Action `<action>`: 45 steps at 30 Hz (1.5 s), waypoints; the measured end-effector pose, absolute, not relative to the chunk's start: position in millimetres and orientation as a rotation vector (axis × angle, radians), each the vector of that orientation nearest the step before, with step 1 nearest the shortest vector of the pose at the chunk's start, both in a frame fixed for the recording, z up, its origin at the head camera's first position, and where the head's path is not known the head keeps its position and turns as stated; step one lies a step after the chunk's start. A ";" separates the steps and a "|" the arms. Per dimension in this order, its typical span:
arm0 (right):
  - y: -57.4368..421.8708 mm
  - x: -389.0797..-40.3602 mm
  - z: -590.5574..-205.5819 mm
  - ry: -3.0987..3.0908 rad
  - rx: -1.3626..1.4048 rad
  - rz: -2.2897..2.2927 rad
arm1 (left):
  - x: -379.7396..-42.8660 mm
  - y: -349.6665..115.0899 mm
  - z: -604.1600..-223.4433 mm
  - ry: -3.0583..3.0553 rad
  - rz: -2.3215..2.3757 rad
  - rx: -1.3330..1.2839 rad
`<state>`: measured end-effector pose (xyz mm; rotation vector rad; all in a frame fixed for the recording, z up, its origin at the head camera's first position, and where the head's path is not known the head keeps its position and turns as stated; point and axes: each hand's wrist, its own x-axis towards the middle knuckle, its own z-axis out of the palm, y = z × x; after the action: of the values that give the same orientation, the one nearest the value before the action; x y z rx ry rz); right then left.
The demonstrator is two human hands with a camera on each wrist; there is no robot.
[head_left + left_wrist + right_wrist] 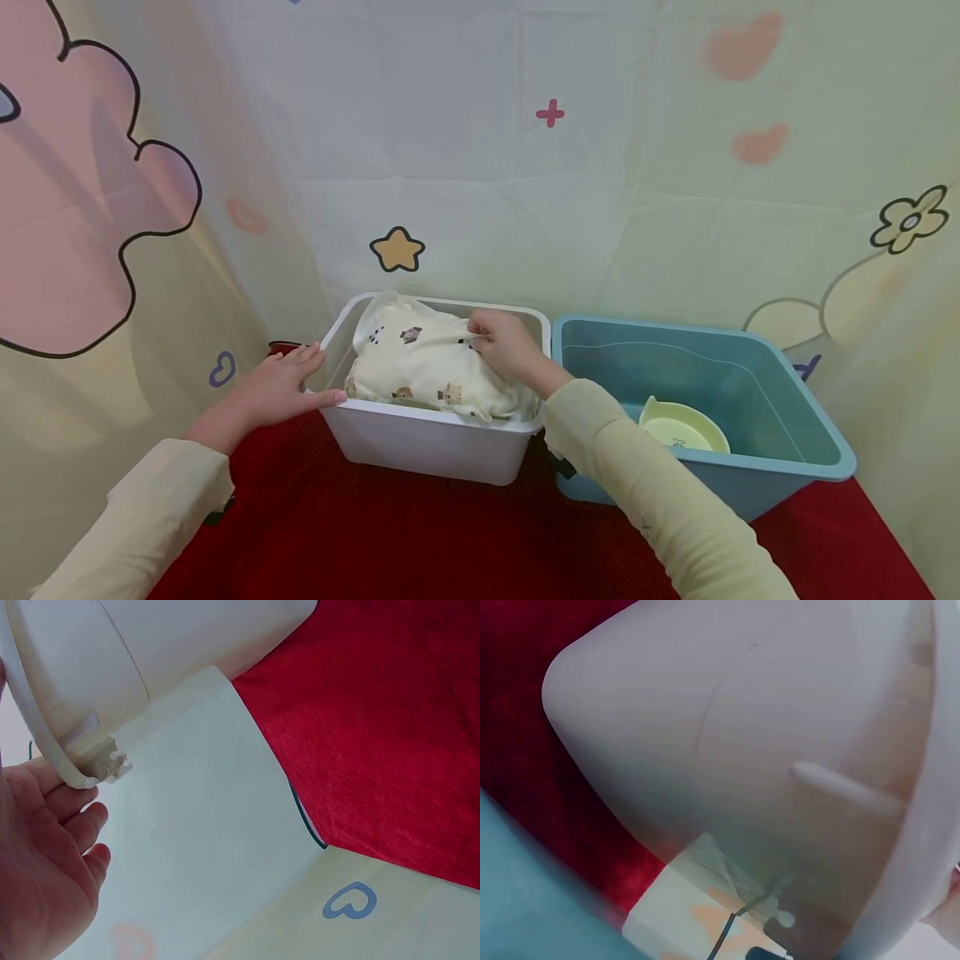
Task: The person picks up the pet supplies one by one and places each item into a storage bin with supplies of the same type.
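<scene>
A cream cloth bundle (412,354) printed with small animal figures lies in the white bin (442,446). Bunched and plump, it fills most of the bin, and its kind cannot be told. My right hand (510,346) reaches over the bin's right side and pinches the cloth with curled fingers near its upper right. At the bin's left front corner, my left hand (281,387) rests on the rim with fingers spread and thumb along the front edge. The left wrist view shows the left hand (56,847) against the rim. In the right wrist view the white bin's wall (705,735) hides most of the right hand.
To the right stands a blue bin (750,375) with a pale yellow dish (686,427) inside. Both bins sit on a red cloth (420,533). Behind them hangs a pale printed curtain (465,225), close to the bins' back edges.
</scene>
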<state>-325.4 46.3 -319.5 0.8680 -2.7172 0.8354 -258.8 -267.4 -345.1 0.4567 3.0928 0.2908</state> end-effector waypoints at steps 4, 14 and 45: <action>45.1 -324.4 -322.8 -2.740 0.871 0.850 | -258.6 -267.4 -344.8 3.089 0.290 0.451; 43.1 -321.5 -325.9 -2.781 0.864 0.808 | -257.8 -267.1 -343.5 3.085 0.293 0.446; 32.6 -317.0 -344.6 -2.783 0.885 0.716 | -256.0 -266.3 -342.0 3.074 0.301 0.424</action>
<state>-317.0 32.6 -344.6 0.8847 -2.7825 0.7164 -256.0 -266.3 -342.0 0.4236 3.0742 0.3011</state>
